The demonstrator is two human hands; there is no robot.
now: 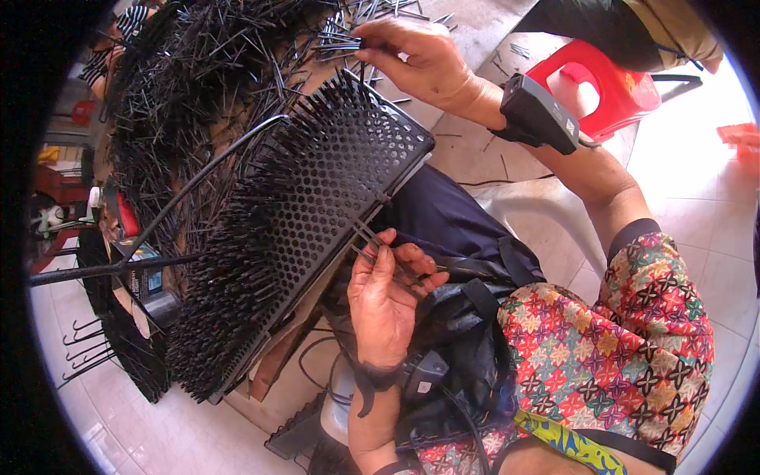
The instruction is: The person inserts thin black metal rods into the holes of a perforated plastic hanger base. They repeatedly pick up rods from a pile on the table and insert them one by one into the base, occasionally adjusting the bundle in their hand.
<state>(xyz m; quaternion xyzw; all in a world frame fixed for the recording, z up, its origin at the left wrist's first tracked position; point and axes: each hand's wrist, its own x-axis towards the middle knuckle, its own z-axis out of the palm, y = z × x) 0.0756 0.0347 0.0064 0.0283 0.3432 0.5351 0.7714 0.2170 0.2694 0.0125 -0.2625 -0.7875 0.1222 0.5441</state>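
Note:
A black perforated tray (317,202) is propped at a slant in front of me, its round holes in rows. Thin dark sticks (229,277) stand upright in many holes, packed along the far and lower-left sides. At its upper corner my right hand (419,63) is closed, pinching several thin dark sticks (339,45); one points down toward the holes. Beside the tray's near edge, my left hand (384,297) is palm up, thumb and fingers closed on a few thin sticks (366,235). Their far ends lie over the edge. Each wrist wears a black device.
A large heap of loose dark sticks (214,71) covers the surface beyond the tray. A bent black metal rod (198,178) crosses over the tray's left side. A red plastic stool (586,87) stands at upper right. Wire hooks (87,348) jut out at far left.

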